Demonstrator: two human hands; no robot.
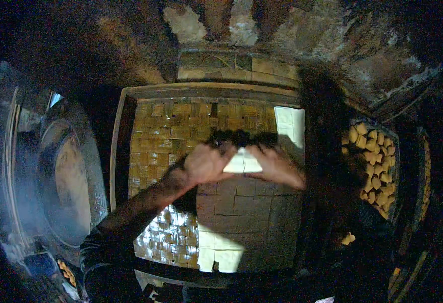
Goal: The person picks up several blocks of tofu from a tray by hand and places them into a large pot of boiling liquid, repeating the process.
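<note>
At mid-frame, the left hand (206,162) and right hand (277,164) grasp a white four-sided slab (242,161), best supported evenly above the wood-framed brown woven tray (156,134).

Large round grey vat (47,177) is standing at left, showing a pale brown inner surface (74,182). Small dark-blue object (40,263) is sitting lower left, near orange chunky pieces (66,272). Many small yellow angular pieces (375,171) are lying massed at right; one lone yellow piece (348,238) is resting nearer. Patchy brown-and-pale wall (181,22) is filling the top, mostly dim.
</note>
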